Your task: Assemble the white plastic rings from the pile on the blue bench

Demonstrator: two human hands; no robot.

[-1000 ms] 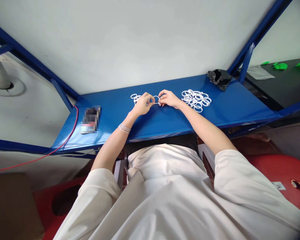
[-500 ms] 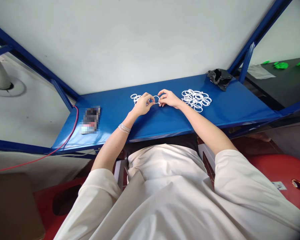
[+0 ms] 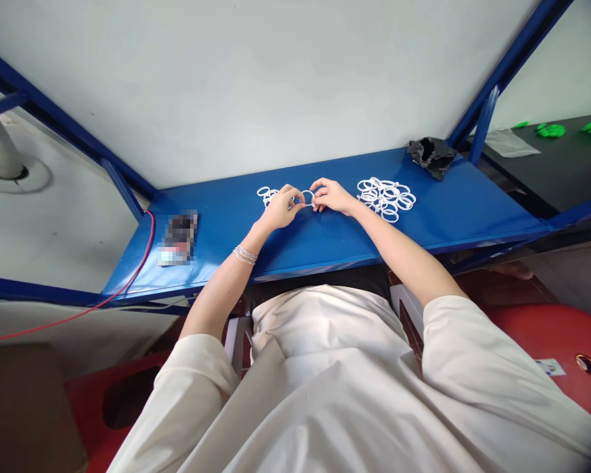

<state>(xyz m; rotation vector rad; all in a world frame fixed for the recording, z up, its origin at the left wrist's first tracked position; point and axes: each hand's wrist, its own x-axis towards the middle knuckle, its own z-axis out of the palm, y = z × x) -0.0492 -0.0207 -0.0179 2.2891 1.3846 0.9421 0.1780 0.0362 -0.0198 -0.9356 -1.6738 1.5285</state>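
Between my two hands is a thin white ring (image 3: 307, 192), held a little above the blue table (image 3: 319, 240). My left hand (image 3: 281, 207) pinches its left side between thumb and fingers. On the ring's right side, the fingertips of my right hand (image 3: 330, 197) are closed; a small part there is too small to make out. Several more white rings (image 3: 263, 192) lie just behind my left hand, partly hidden by it. To the right of my right hand spreads a larger pile of white rings (image 3: 386, 197), many overlapping, with small knobs on them.
A crumpled black plastic bag (image 3: 432, 156) sits at the table's back right corner. On the left lie a blurred-out object (image 3: 177, 238) and a red cable (image 3: 144, 263) crossing the edge. Blue frame bars (image 3: 122, 187) rise at both ends. A red stool (image 3: 536, 335) stands at right.
Both hands keep their hold on the white ring in nearly the same place. The view has shifted very slightly; the rings on the table have not moved.
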